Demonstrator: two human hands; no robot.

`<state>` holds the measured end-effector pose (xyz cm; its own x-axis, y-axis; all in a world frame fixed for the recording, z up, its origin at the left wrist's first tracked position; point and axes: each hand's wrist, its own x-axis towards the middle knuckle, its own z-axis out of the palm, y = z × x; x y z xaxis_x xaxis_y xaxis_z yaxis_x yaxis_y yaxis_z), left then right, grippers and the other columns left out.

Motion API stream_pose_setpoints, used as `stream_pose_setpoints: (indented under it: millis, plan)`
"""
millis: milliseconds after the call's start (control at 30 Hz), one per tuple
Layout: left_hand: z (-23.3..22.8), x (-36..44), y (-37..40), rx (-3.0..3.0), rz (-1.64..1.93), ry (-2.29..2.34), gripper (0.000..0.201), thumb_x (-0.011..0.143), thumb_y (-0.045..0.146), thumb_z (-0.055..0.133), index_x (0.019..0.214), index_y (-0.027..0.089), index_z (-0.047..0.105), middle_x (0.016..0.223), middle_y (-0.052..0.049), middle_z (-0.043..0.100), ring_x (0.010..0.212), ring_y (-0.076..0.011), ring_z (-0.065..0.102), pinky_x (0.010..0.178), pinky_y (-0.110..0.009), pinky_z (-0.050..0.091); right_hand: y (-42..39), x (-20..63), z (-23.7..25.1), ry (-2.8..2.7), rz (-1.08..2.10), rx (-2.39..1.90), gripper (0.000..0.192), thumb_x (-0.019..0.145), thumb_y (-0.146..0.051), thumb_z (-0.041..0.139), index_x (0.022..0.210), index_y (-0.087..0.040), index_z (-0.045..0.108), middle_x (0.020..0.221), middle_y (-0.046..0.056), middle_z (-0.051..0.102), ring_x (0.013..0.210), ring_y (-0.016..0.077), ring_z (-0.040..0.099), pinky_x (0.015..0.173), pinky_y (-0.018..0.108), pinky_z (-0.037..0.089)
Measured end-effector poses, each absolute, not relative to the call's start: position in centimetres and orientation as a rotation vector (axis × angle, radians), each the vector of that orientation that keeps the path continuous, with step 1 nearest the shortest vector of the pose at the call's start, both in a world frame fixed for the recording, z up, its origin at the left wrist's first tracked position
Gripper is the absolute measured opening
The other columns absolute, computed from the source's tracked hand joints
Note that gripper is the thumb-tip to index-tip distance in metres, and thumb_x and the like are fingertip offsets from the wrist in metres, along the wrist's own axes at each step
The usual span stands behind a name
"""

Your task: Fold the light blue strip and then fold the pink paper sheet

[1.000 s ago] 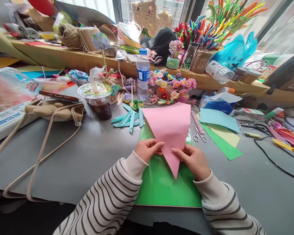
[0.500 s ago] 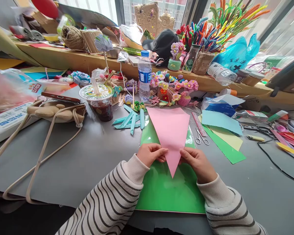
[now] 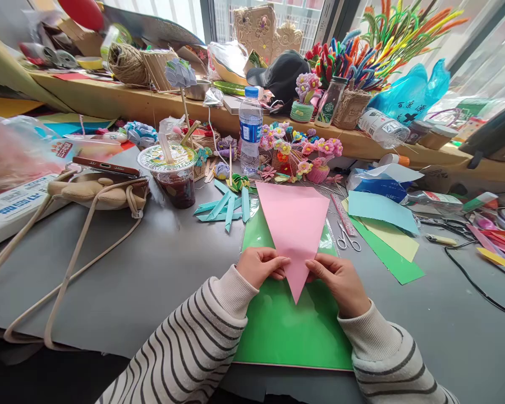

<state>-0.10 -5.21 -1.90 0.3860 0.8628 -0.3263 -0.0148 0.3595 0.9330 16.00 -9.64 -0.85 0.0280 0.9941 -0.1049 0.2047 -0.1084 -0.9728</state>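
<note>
A pink paper, folded into a triangle with its point toward me, lies over a green sheet on the grey table. My left hand pinches the triangle's left edge near the tip. On the opposite edge, my right hand pinches it at about the same height. Both sleeves are striped white and black. Small scissors lie just right of the pink paper.
Light-blue, yellow and green sheets lie at the right. Teal paper strips, a lidded drink cup, a water bottle and craft flowers stand behind. A beige bag with straps is at the left. A black cable runs at the right.
My hands have slid closer together toward the triangle's tip, and the pink paper has shifted slightly away from me. The view moved a little.
</note>
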Motion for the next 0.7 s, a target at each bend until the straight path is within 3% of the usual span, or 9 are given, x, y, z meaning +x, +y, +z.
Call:
stream_pose_setpoints:
  millis: [367, 500, 700]
  plan:
    - [-1.8, -0.1, -5.2, 1.07, 0.715, 0.986, 0.024, 0.052, 0.032, 0.067, 0.052, 0.011, 0.054, 0.046, 0.001, 0.057, 0.045, -0.0092, 0.055, 0.048, -0.02, 0.049, -9.6, 16.0, -0.9, -1.186, 1.299, -1.331, 0.015, 0.062, -0.029, 0.061, 0.07, -0.017, 0.063, 0.063, 0.0, 0.061, 0.058, 0.0127, 0.055, 0.057, 0.024, 0.046]
    - [-1.5, -1.3, -5.7, 1.043, 0.58, 0.944, 0.025, 0.053, 0.032, 0.067, 0.052, 0.011, 0.052, 0.045, 0.0, 0.058, 0.042, -0.0093, 0.055, 0.044, -0.019, 0.047, -9.2, 16.6, -0.9, -0.941, 1.433, -1.241, 0.02, 0.064, -0.031, 0.06, 0.079, -0.018, 0.062, 0.073, 0.002, 0.063, 0.064, 0.0123, 0.058, 0.062, 0.025, 0.048]
    - [-1.2, -3.8, -7.0, 1.049, 0.322, 0.903, 0.025, 0.052, 0.03, 0.067, 0.053, 0.01, 0.052, 0.046, -0.002, 0.06, 0.044, -0.0113, 0.057, 0.042, -0.02, 0.045, -8.5, 17.6, -0.8, -0.768, 1.287, -1.293, 0.016, 0.062, -0.028, 0.063, 0.07, -0.014, 0.061, 0.068, -0.001, 0.061, 0.059, 0.0069, 0.056, 0.057, 0.017, 0.047]
